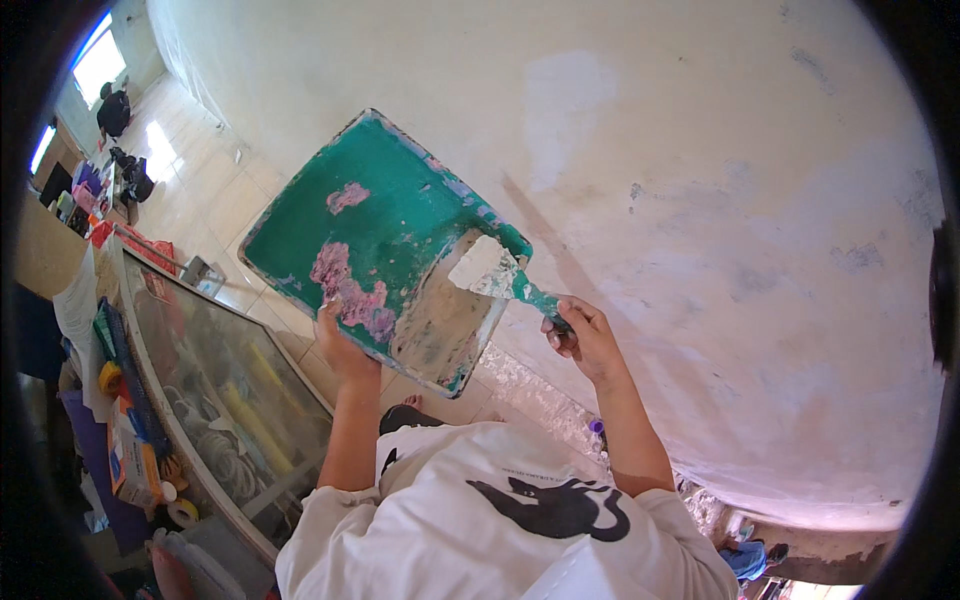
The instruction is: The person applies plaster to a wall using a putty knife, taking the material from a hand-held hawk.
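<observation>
My left hand [345,345] grips the near left edge of a green tray [400,205], thumb over the rim and the other fingers hidden beneath. The tray is held tilted in front of my chest. Lumps of pinkish paste [347,290] lie on its green surface, and its right end is a bare, stained brown area. In my right hand [583,338] is a putty knife [490,270], fingers closed around its green handle. Its whitish, paste-smeared blade is over the tray's brown end; I cannot tell whether it touches.
A patchy, pale wall [700,230] rises in front and to the right. On the left stands a glass-topped display case [235,385] with tape rolls and boxes beside it. Beyond the tiled floor [205,190], a person [114,110] is near a bright window.
</observation>
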Motion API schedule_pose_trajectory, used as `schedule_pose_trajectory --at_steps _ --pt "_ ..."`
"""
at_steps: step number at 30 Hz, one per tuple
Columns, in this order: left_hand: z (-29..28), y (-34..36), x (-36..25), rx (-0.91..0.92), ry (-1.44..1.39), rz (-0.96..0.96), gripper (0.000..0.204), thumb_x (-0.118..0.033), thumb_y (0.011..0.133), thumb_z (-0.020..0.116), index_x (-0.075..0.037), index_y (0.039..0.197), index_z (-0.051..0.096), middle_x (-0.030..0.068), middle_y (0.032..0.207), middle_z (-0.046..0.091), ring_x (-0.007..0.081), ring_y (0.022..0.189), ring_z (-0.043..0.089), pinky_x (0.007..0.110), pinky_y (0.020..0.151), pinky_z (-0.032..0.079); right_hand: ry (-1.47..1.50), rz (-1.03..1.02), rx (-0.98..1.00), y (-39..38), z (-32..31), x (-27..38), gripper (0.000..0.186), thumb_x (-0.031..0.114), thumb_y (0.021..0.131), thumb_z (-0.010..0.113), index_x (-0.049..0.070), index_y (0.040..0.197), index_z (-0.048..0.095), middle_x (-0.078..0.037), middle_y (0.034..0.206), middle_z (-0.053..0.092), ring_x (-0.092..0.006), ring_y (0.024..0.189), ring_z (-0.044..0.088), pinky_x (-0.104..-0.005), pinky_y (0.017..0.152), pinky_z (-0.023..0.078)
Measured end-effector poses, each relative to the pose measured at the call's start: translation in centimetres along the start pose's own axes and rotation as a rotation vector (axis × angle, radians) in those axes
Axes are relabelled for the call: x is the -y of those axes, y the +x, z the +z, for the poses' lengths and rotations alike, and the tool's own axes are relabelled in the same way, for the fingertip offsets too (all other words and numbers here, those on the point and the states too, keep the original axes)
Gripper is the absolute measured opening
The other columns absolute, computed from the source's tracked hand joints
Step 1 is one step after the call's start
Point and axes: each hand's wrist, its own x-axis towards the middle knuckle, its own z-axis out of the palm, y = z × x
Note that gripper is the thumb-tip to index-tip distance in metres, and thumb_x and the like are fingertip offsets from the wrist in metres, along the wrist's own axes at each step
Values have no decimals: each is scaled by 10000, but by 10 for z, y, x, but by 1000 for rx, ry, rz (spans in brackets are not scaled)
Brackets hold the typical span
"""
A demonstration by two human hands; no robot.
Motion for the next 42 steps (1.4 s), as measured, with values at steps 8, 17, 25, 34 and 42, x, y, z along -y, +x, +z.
schedule_pose_trajectory --at_steps 8,17,25,34,42 --pt "6 -7 -3 4 57 83 380 -177 904 522 -18 1249 532 119 1182 609 290 1083 629 426 923 518 -759 -60 -70 1 12 60 273 232 976 610 5 1098 700 -59 703 649 -86 552 549 -230 478 412" --pt "-20 -2 0 33 174 164 333 -248 962 520 -39 1219 553 103 1180 602 262 1088 621 417 945 512 -1049 -140 -42 37 61 60 373 294 886 633 -2 1095 721 -234 871 713 -333 808 694 -389 770 535" --pt "-16 -4 2 -18 147 116 314 -238 961 507 -36 1196 563 110 1183 606 251 1090 630 418 933 519 -838 -109 31 26 51 45 332 264 941 649 25 1164 704 -135 812 701 -173 677 650 -314 647 507" --pt "-7 -1 1 -39 97 64 463 -284 936 508 -9 1310 506 147 1264 599 328 1136 615 466 991 495 -217 25 77 15 -1 22 314 230 996 616 13 1219 659 -54 810 670 -71 597 541 -215 471 385" --pt "-8 11 5 51 68 -50 480 -360 929 484 -135 1353 491 97 1201 575 221 958 584 374 808 511 -198 109 67 5 -31 -33 398 388 989 625 90 1252 650 -1 969 703 -72 767 591 -236 639 496"
